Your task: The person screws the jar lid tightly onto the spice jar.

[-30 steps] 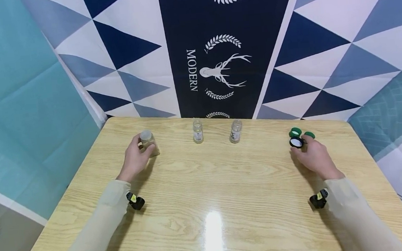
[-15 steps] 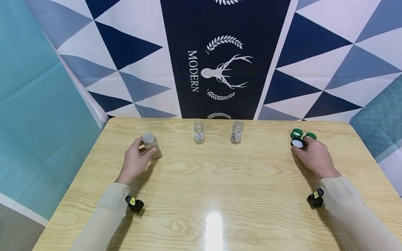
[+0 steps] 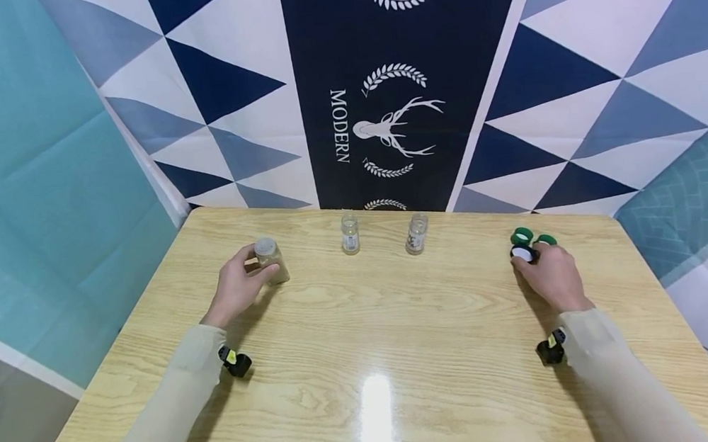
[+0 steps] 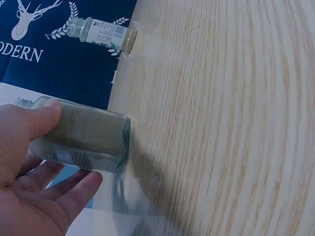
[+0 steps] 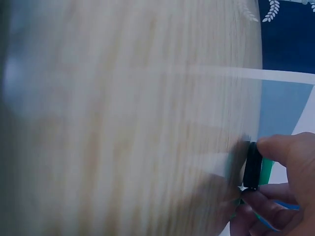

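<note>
My left hand [image 3: 237,286] grips a square glass jar [image 3: 272,260] between thumb and fingers at the table's left. Greyish-brown contents show through its walls, and in the left wrist view the jar [image 4: 81,132] has a threaded neck without a cap. At the right, my right hand [image 3: 553,274] pinches a black lid [image 3: 523,254], its white inside facing up. Two green lids lie just beyond it: one green lid [image 3: 521,235] behind the black one, another green lid [image 3: 546,239] partly hidden by my fingers. The right wrist view shows the black lid [image 5: 252,165] edge-on between thumb and fingers.
Two small clear glass bottles stand near the back edge, a left bottle [image 3: 349,234] and a right bottle [image 3: 416,234], both labelled and uncapped. A patterned cloth [image 3: 238,83] hangs behind the wooden table [image 3: 365,334]. Wrist cameras are strapped to both sleeves.
My left hand has moved the jar slightly right and nearer to me. My right hand has shifted only a little, still pinching the black lid; the bottles and green lids stay put.
</note>
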`<action>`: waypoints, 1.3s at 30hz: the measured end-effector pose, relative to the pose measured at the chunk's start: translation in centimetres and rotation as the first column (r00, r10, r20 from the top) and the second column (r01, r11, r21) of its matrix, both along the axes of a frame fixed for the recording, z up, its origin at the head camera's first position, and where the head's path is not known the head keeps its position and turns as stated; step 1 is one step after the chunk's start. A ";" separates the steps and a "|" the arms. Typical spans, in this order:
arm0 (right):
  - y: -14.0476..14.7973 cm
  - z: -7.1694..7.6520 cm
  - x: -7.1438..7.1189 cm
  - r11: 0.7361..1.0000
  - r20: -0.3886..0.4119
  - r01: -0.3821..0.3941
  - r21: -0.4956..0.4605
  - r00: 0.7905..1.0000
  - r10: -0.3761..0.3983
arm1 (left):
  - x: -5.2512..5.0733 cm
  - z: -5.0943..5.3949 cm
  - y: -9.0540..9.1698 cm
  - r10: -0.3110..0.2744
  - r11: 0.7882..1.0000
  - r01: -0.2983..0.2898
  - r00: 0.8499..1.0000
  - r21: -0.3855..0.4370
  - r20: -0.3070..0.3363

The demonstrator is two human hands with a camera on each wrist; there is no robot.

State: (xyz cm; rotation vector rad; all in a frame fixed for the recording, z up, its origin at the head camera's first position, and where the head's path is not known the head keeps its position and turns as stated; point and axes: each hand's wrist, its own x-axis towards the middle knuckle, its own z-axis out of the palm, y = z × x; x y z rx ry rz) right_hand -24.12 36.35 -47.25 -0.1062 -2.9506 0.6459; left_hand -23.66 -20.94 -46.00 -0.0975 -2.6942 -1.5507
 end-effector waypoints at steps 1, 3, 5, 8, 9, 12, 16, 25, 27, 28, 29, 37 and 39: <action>0.0 0.0 0.0 1.000 -0.003 -0.002 0.001 1.000 0.002 | 0.0 0.0 0.0 -0.002 1.000 0.002 1.000 0.000 -0.001; 0.1 0.1 -0.1 1.000 0.001 -0.002 0.000 1.000 0.002 | -0.1 0.0 0.0 -0.007 1.000 0.007 1.000 -0.002 -0.002; 0.1 0.1 -0.1 1.000 0.015 0.000 -0.005 1.000 0.000 | -0.1 0.0 0.1 -0.009 1.000 0.009 1.000 -0.005 -0.001; 0.0 0.1 -0.1 1.000 0.034 0.009 -0.017 0.999 -0.008 | 0.0 0.0 0.0 -0.011 1.000 0.011 1.000 -0.010 0.000; -0.1 0.1 -0.1 1.000 0.038 0.010 -0.021 0.999 -0.009 | 0.1 0.0 0.0 -0.009 1.000 0.009 1.000 -0.014 0.000; -0.1 0.2 0.2 0.999 0.038 0.022 -0.027 0.999 -0.021 | 0.1 0.0 0.0 -0.011 1.000 0.011 1.000 -0.022 -0.006; 0.0 0.1 0.7 0.999 0.057 0.042 -0.023 0.998 -0.041 | 0.3 -0.1 0.0 -0.024 0.999 0.024 1.000 -0.033 -0.008; 0.3 0.1 0.9 0.999 0.042 0.023 -0.043 0.999 -0.021 | 0.5 -0.1 0.1 -0.035 0.999 0.034 0.999 -0.010 -0.005; 0.4 0.2 0.8 0.999 0.051 0.024 -0.043 0.998 -0.022 | 0.5 0.0 0.2 -0.038 0.999 0.038 0.999 -0.005 -0.007; 0.5 0.3 0.8 0.999 0.058 0.026 -0.040 0.998 -0.023 | 0.5 0.0 0.2 -0.042 0.999 0.042 0.999 -0.003 -0.007; 0.6 0.3 0.8 0.999 0.066 0.028 -0.037 0.998 -0.025 | 0.5 0.0 0.2 -0.043 0.999 0.043 0.999 0.001 -0.005; 0.4 0.5 1.1 0.999 0.070 0.017 -0.041 0.997 -0.014 | 0.7 -0.1 0.7 -0.043 0.999 0.043 0.999 0.010 -0.005; 0.2 0.6 1.2 0.999 0.070 0.016 -0.052 0.997 -0.012 | 0.8 -0.1 0.8 -0.044 0.999 0.044 0.999 0.014 -0.010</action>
